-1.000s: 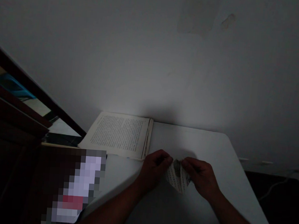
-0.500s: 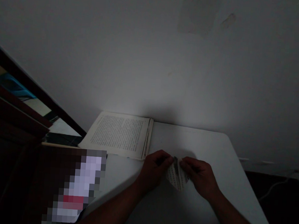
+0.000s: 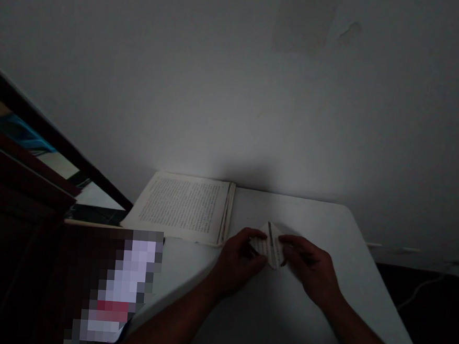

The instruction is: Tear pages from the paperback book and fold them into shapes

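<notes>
A small piece of folded printed paper (image 3: 273, 250) is held between my two hands over the white table. Its outline is roughly a diamond, with a dark line running down from its top corner. My left hand (image 3: 243, 257) grips its left side, thumb in front and fingers behind and above. On the right side, my right hand (image 3: 305, 261) pinches it between thumb and fingers. Some of the right fingertips are hidden behind the paper. To the left of the hands lies a stack of printed pages (image 3: 183, 205).
The white table (image 3: 313, 214) stands against a grey wall (image 3: 219, 87). At the left are a blurred-out pixelated object (image 3: 127, 285) and a dark wooden frame (image 3: 59, 134). A pale cable (image 3: 421, 290) hangs beyond the table's right edge.
The folded paper has shifted up and turned, so its pointed corner now faces away from me. My fingers have moved from its upper edge to its two sides.
</notes>
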The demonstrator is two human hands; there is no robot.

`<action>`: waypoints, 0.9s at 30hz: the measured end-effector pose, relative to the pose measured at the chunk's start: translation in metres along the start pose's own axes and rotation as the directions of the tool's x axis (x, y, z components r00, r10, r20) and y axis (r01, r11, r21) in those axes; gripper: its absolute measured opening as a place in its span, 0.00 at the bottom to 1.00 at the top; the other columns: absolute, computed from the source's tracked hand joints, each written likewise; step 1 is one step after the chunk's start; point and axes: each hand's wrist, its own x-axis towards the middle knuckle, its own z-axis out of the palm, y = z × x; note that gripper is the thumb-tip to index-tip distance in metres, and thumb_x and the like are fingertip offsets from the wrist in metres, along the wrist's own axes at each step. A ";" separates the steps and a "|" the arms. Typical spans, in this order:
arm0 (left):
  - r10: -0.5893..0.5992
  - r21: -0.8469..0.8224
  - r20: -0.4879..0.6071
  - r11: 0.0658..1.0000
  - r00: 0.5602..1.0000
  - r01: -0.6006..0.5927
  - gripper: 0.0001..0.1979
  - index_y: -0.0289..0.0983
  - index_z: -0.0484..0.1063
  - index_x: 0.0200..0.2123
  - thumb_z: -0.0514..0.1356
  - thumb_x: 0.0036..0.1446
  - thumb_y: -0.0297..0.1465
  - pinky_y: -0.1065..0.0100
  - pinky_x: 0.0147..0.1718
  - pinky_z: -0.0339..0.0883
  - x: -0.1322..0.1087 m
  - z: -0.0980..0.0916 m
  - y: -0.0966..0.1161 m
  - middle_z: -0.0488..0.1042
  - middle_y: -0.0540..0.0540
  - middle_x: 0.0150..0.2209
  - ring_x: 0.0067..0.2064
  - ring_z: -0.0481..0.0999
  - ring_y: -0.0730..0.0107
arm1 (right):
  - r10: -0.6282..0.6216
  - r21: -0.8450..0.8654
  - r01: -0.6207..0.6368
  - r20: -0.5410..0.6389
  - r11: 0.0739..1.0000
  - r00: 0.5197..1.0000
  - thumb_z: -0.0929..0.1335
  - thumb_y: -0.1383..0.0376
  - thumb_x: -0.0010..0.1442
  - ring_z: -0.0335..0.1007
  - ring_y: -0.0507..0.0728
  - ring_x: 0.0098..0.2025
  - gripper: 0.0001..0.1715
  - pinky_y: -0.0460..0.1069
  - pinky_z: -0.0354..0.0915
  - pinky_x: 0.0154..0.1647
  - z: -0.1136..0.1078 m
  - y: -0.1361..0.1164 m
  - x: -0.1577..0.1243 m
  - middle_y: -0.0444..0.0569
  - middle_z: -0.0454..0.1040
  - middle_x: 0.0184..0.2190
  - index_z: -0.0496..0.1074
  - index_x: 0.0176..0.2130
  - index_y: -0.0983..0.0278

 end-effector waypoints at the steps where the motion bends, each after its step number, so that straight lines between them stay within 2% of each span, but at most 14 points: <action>1: 0.028 0.023 0.033 0.999 0.999 -0.029 0.19 0.37 0.64 0.46 0.60 0.49 0.27 0.73 0.28 0.64 -0.001 -0.001 0.001 0.68 0.50 0.31 0.29 0.68 0.75 | -0.010 0.028 0.010 0.009 1.000 1.000 0.66 0.60 0.57 0.71 0.53 0.25 0.12 0.46 0.66 0.26 -0.001 0.001 0.000 0.44 0.75 0.23 0.72 0.41 0.61; 4: 0.055 0.056 0.045 0.997 0.997 -0.057 0.23 0.37 0.62 0.48 0.58 0.46 0.23 0.71 0.31 0.65 -0.002 0.000 0.001 0.69 0.48 0.34 0.30 0.70 0.73 | -0.059 0.093 0.054 0.049 0.994 0.997 0.66 0.61 0.58 0.70 0.52 0.27 0.13 0.46 0.66 0.28 -0.003 0.005 -0.001 0.44 0.75 0.25 0.71 0.44 0.60; 12: 0.014 0.074 -0.052 0.997 0.999 -0.010 0.13 0.36 0.66 0.43 0.59 0.52 0.29 0.70 0.34 0.67 0.000 0.004 -0.003 0.71 0.45 0.38 0.34 0.72 0.70 | -0.124 0.009 0.123 0.072 0.992 0.990 0.67 0.66 0.55 0.71 0.52 0.26 0.16 0.44 0.66 0.27 -0.003 0.004 -0.003 0.43 0.74 0.24 0.70 0.45 0.61; 18: 0.063 0.171 -0.117 0.984 0.991 -0.042 0.09 0.35 0.70 0.37 0.61 0.50 0.28 0.73 0.30 0.65 0.001 0.005 -0.005 0.73 0.48 0.31 0.31 0.72 0.72 | -0.125 -0.009 0.126 0.050 0.992 0.991 0.67 0.66 0.53 0.73 0.52 0.26 0.12 0.44 0.68 0.26 -0.001 -0.001 -0.001 0.45 0.75 0.26 0.72 0.40 0.62; 22: 0.101 0.283 -0.164 0.958 0.981 -0.052 0.05 0.35 0.74 0.32 0.63 0.48 0.28 0.74 0.28 0.63 0.002 0.007 -0.005 0.74 0.49 0.28 0.28 0.71 0.73 | -0.126 -0.106 0.125 -0.008 0.987 0.992 0.69 0.69 0.48 0.72 0.52 0.24 0.09 0.44 0.68 0.25 0.003 -0.001 0.001 0.45 0.76 0.26 0.73 0.34 0.62; 27: 0.087 0.381 -0.234 0.924 0.968 0.009 0.06 0.34 0.74 0.29 0.64 0.48 0.32 0.75 0.24 0.61 0.003 0.011 -0.003 0.75 0.49 0.23 0.23 0.70 0.75 | -0.132 -0.206 0.116 -0.066 0.972 0.989 0.70 0.65 0.49 0.73 0.53 0.23 0.03 0.45 0.69 0.24 0.009 0.001 0.001 0.45 0.77 0.23 0.75 0.29 0.62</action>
